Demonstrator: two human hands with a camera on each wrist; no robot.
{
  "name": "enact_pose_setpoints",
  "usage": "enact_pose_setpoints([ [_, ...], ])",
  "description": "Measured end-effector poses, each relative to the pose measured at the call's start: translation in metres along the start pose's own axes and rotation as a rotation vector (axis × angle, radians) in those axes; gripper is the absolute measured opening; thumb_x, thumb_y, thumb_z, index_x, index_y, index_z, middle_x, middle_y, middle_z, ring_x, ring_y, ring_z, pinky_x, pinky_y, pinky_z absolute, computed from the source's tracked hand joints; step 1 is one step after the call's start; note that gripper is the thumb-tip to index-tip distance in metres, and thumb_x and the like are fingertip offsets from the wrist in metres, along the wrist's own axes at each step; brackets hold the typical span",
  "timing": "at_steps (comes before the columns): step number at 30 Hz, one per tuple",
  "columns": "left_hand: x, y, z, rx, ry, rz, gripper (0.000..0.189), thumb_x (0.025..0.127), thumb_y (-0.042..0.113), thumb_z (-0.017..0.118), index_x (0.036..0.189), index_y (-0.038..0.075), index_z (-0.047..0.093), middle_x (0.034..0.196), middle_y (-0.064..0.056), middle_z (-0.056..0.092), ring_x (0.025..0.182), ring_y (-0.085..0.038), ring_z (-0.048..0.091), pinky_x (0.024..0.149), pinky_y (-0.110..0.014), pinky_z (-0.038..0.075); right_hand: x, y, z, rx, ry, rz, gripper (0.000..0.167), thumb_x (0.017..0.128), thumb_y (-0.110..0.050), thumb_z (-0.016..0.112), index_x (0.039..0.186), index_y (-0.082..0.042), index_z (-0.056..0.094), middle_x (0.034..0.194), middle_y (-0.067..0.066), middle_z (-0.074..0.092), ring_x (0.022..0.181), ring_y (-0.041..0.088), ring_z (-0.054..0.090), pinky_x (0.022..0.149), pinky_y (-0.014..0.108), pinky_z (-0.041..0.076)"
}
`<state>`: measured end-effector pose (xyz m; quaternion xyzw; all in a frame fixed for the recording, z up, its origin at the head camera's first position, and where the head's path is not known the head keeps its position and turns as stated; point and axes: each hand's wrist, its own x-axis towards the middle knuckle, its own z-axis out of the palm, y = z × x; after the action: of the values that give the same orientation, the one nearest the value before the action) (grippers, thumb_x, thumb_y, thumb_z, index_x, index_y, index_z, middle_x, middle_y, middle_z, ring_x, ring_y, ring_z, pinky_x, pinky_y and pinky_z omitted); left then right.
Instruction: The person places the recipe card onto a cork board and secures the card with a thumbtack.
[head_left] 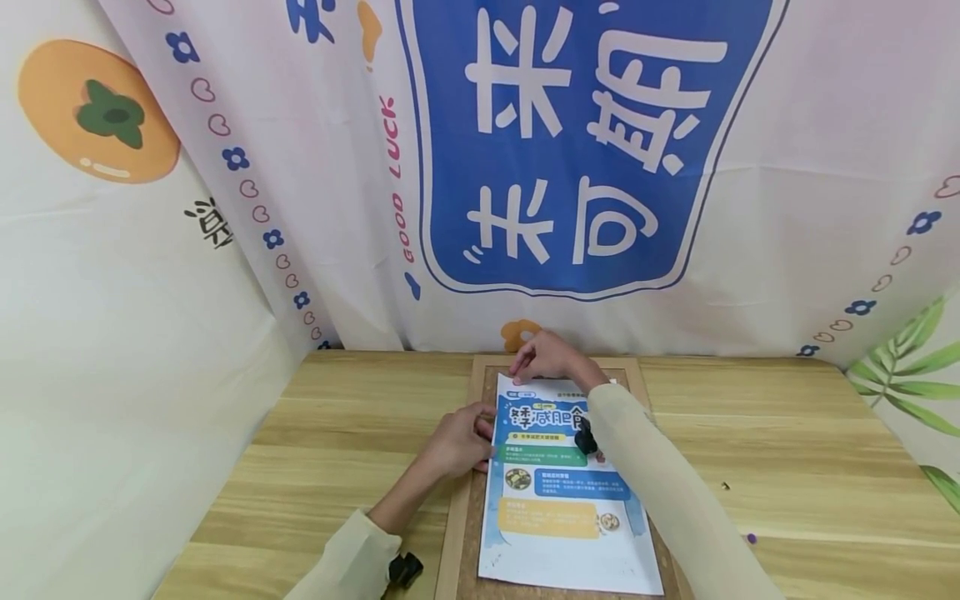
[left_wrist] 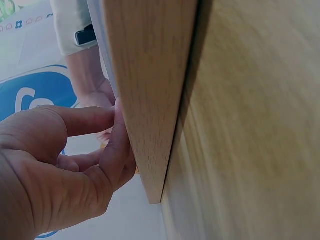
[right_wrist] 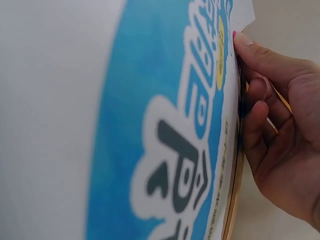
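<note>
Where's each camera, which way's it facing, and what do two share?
Head: worn on the head, facing forward and down at poster and framed board; left hand, right hand, sleeves show.
Left wrist: on that wrist, facing along the framed board's side and table; left hand near, right hand and sleeve beyond.
Right wrist: on that wrist, facing across the poster; right hand at its edge.
Head and right wrist share poster, right hand.

A wood-framed cork board lies flat, reaching the tabletop's far edge; a blue-and-white printed poster covers most of it, a pink pin at the poster's far left corner.
</note>
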<state>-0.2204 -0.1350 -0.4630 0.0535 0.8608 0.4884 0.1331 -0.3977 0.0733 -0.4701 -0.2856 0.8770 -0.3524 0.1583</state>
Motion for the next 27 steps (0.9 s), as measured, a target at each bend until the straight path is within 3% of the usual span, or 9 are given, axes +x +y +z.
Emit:
enact_pose_setpoints([
  [8,-0.002,0.004,-0.001,0.003,-0.005,-0.004,0.057,0.089,-0.011,0.071,0.144,-0.004,0.057,0.105,-0.017,0.067,0.080,-0.019,0.069,0.061,-0.031,0.067,-0.003,-0.002,0.000,-0.017,0.002,-0.009,0.012,0.091,-0.018,0.087,0.102,-0.015,0.085,0.095,-0.002,0.082,0.087,0.013,0.070,0.081,0.023,0.055],
  [15,-0.002,0.003,-0.001,0.010,-0.005,-0.003,0.056,0.089,-0.011,0.071,0.143,-0.004,0.057,0.105,-0.017,0.067,0.080,-0.020,0.069,0.061,-0.030,0.066,-0.008,0.002,-0.003,0.014,-0.032,-0.070,0.014,0.093,-0.016,0.084,0.107,-0.011,0.084,0.101,0.001,0.082,0.090,0.012,0.071,0.087,0.026,0.061],
  [20,-0.002,0.002,0.000,-0.001,-0.003,0.001,0.056,0.089,-0.012,0.070,0.143,-0.005,0.057,0.106,-0.018,0.067,0.080,-0.020,0.069,0.061,-0.032,0.067,-0.020,0.000,-0.009,0.028,-0.071,-0.087,0.018,0.095,-0.013,0.082,0.113,-0.009,0.083,0.105,0.003,0.082,0.093,0.014,0.071,0.091,0.030,0.062],
  [27,-0.001,0.001,0.001,0.007,0.001,0.003,0.056,0.090,-0.011,0.070,0.144,-0.004,0.057,0.105,-0.016,0.066,0.081,-0.019,0.069,0.062,-0.031,0.067,-0.042,-0.002,-0.016,0.016,-0.115,-0.034,0.025,0.099,-0.013,0.077,0.123,-0.005,0.078,0.105,0.005,0.079,0.092,0.017,0.067,0.088,0.029,0.060],
])
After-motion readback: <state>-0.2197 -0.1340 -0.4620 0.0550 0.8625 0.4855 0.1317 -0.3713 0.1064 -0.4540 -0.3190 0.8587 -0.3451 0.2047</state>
